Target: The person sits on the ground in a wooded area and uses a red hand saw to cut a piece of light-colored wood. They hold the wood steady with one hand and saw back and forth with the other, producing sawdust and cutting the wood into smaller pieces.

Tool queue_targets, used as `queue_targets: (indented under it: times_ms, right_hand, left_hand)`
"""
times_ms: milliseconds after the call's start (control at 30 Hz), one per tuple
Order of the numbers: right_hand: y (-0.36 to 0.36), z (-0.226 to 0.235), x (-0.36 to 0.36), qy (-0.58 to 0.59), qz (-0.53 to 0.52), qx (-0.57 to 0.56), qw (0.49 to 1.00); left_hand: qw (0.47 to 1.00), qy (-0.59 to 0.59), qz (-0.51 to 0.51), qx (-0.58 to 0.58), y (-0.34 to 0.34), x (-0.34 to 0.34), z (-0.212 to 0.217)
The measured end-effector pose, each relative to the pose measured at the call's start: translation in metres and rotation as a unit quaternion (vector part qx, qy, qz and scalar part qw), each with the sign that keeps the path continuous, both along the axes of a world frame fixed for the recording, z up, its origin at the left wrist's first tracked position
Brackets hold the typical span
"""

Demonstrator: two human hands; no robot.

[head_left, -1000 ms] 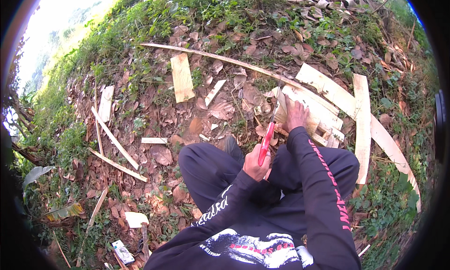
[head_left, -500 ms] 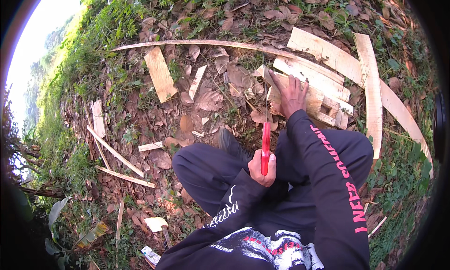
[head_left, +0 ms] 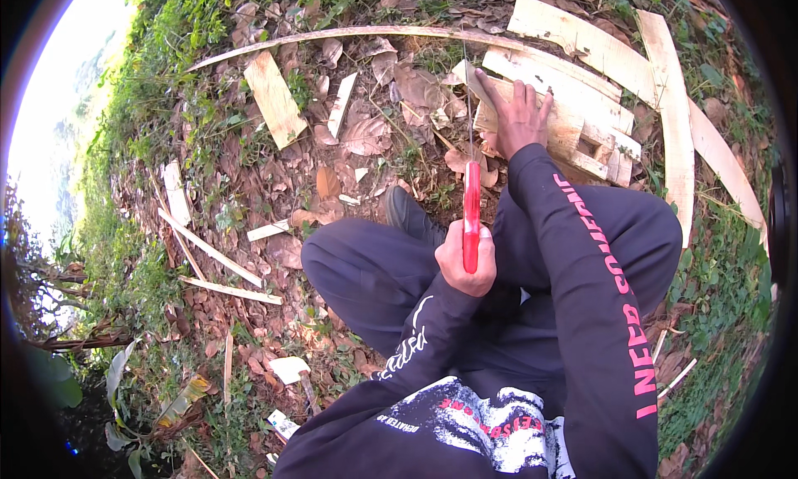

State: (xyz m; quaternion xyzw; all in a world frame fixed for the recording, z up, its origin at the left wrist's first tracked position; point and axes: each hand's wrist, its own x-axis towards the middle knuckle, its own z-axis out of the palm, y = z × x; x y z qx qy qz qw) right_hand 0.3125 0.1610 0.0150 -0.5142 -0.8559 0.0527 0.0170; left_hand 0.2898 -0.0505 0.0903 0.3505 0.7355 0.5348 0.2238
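My left hand [head_left: 465, 261] is closed round the red handle of a handsaw [head_left: 471, 217]. Its thin blade points away from me and shows almost edge-on, along the left end of a pale piece of wood [head_left: 565, 128]. On top of that wood lies my right hand [head_left: 522, 117], fingers spread over it and the thumb low on its near left side, gripping it. Under and behind it are more pale boards [head_left: 557, 72], stacked together. Where the blade's teeth meet the wood cannot be made out.
A long thin strip [head_left: 357, 34] curves across beyond the stack. Wide planks [head_left: 665, 130] lie at the right. Short boards [head_left: 276, 101] and narrow offcuts [head_left: 231, 291] are scattered to the left on leaf-covered ground. My folded legs [head_left: 366, 271] are close below the saw.
The whole view has tilted, so things sit higher in the picture. The saw handle has shifted slightly away from me; my right hand stays on the wood.
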Motion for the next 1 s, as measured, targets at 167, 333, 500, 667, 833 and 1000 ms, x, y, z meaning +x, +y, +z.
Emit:
queue_targets:
  times_ms: [167, 333, 500, 667, 833, 1000]
  right_hand:
    - [0.001, -0.004, 0.002, -0.019, 0.012, 0.025, 0.999]
    - [0.002, -0.001, -0.011, -0.054, -0.042, 0.011, 0.998]
    - [0.001, 0.000, -0.014, -0.020, -0.052, 0.003, 0.998]
    - [0.005, -0.005, -0.010, -0.032, -0.041, 0.010, 0.999]
    - [0.004, -0.016, -0.007, -0.024, -0.019, 0.038, 0.999]
    - [0.005, -0.012, -0.016, -0.032, -0.028, 0.026, 0.999]
  left_hand:
    - [1.000, -0.004, 0.006, 0.024, -0.016, 0.003, 0.002]
    - [0.998, 0.043, -0.004, 0.035, 0.023, -0.013, -0.001]
    - [0.999, 0.038, -0.010, 0.027, 0.031, -0.039, -0.002]
    - [0.999, 0.017, -0.013, 0.027, -0.016, -0.028, 0.013]
    - [0.999, 0.035, -0.008, 0.019, 0.027, -0.041, 0.007]
    - [0.996, 0.036, -0.009, 0.076, 0.094, -0.058, -0.013]
